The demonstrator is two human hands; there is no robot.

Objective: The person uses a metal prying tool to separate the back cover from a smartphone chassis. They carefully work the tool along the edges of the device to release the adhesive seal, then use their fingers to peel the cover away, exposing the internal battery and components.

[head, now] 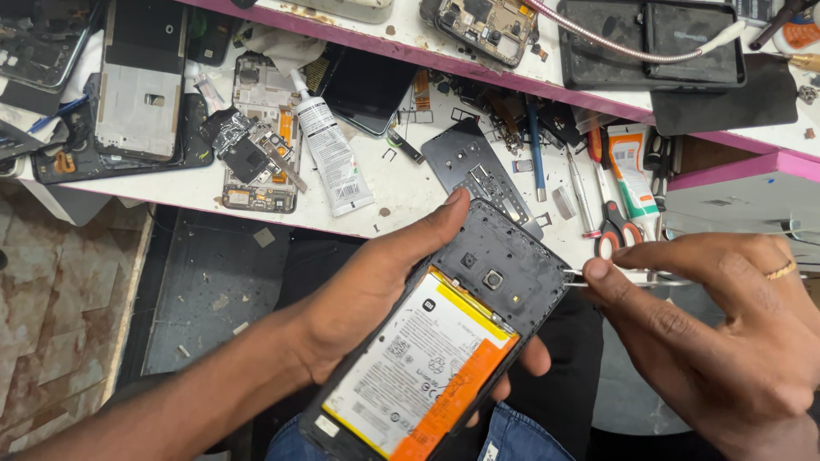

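My left hand (376, 286) cradles an opened black phone (504, 265) from below, thumb along its upper left edge. The phone's back is off, showing a white and orange battery (423, 371) and a black inner cover with camera openings. My right hand (717, 329) pinches thin metal tweezers (628, 276), whose tips touch the phone's upper right edge. A gold ring sits on one finger of that hand.
The white workbench (401, 183) holds a white glue tube (331, 154), dismantled phone boards (256, 158), a dark back cover (470, 166), red-handled scissors (615, 230), screwdrivers and several phone bodies. A pink-edged shelf (478, 64) runs above. A tiled floor lies at left.
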